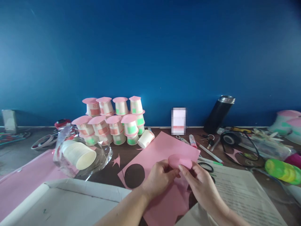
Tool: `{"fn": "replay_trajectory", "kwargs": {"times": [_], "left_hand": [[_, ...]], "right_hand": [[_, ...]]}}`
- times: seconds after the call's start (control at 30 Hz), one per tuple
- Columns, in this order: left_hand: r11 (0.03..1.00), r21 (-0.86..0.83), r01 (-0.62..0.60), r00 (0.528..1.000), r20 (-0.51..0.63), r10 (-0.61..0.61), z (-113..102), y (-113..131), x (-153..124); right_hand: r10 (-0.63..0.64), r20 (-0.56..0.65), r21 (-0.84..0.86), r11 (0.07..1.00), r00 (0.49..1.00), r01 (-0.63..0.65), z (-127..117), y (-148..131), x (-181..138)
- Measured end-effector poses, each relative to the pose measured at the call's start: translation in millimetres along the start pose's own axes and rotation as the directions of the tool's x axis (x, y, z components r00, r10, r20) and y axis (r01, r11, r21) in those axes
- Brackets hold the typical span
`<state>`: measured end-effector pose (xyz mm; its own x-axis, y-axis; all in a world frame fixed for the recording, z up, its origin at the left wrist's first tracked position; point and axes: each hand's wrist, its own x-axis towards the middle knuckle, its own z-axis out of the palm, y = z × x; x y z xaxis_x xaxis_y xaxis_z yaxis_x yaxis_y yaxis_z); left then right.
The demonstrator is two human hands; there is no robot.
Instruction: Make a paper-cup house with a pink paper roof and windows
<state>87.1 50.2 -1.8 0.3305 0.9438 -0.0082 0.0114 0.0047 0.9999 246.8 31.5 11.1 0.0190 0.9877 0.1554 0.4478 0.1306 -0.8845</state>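
Held pink paper disc [180,161] in closed fingertip grips of left hand [160,179] and right hand [199,184], possibly curled into cone, over pink sheet [162,146] on tabletop [109,175].

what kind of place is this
Probably a craft worktable set against a blue wall: a stack of paper-cup houses with pink roofs, a pink paper sheet with a circle cut out, and the left hand and right hand holding a pink paper disc.

Craft workspace, blue wall, table of decorated paper cups [113,124], pink paper [162,150], scissors [207,166]
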Motion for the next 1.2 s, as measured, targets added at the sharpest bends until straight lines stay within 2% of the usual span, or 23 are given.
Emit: {"fn": "replay_trajectory", "kwargs": {"times": [0.5, 1.2], "left_hand": [[0.999, -0.029, -0.036, 0.999, 0.022, 0.037, 1.7, 6.1, -2.4], [1.0, -0.012, -0.026, 0.999, 0.029, 0.027, 2.3, 8.5, -4.9]], "right_hand": [[0.017, 0.023, 0.022, 1.0, 1.0, -0.018, 2.4, 6.5, -1.2], [0.046, 0.019, 0.042, 0.998, 0.999, -0.047, 2.9, 4.9, -2.3]]}}
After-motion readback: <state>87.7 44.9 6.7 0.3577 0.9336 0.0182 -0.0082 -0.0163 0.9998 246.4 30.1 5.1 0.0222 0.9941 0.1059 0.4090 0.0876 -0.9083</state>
